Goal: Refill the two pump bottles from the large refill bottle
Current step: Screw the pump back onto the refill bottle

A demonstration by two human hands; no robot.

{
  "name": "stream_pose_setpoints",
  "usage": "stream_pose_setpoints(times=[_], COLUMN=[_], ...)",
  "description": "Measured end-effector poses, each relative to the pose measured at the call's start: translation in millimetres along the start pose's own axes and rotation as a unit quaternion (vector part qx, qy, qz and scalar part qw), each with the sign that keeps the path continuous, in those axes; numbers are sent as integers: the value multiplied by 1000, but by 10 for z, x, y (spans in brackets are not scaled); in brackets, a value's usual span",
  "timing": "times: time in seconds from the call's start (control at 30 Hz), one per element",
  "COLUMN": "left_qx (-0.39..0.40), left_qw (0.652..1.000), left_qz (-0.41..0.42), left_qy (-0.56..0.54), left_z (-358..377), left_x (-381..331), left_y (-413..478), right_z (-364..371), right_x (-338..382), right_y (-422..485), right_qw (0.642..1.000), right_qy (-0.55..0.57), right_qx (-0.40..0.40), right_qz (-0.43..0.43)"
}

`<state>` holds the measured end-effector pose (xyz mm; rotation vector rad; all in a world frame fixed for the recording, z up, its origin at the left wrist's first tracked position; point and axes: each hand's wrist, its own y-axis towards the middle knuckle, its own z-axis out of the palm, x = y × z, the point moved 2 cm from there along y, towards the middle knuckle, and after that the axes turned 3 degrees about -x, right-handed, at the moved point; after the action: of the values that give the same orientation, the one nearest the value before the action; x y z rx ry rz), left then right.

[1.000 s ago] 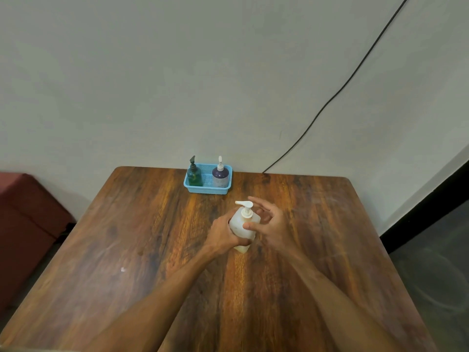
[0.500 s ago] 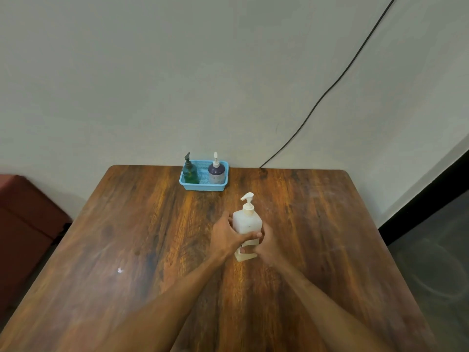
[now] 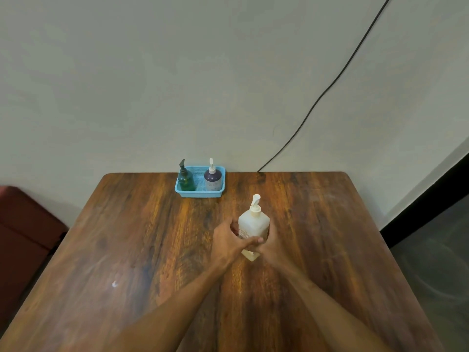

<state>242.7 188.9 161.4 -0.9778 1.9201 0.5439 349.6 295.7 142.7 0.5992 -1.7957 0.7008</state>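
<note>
Holding the large refill bottle [image 3: 253, 226] in both hands now, I see a change from a second ago: then my right hand [image 3: 269, 246] was up at the pump head, and it has since dropped to the lower body, where it wraps the bottle from the right. My left hand [image 3: 228, 241] stays clamped on the other side, thumb across the front. The bottle stands upright at mid-table, though I cannot tell whether its base touches the wood. Its pump is still on, so I judge that pouring has not begun and the cap must come off first. The two pump bottles, a green one [image 3: 186, 178] and a purple one [image 3: 212, 177], wait well apart in a blue tray [image 3: 198, 193] at the far edge of the wooden table [image 3: 127, 250]. Behind is a plain wall with a black cable [image 3: 330, 85] running down to the table's back edge.
</note>
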Motion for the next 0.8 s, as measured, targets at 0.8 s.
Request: stream_pose_setpoints(times=[0.8], left_qx=[139], left_qw=[981], left_qz=[100], left_qy=[-93], left_z=[2076], left_x=[-545], left_y=[1955], right_z=[-1654], right_x=[-629], right_y=[2045], right_qw=[992], right_qy=[-48], right_qx=[-112], right_qz=[-35])
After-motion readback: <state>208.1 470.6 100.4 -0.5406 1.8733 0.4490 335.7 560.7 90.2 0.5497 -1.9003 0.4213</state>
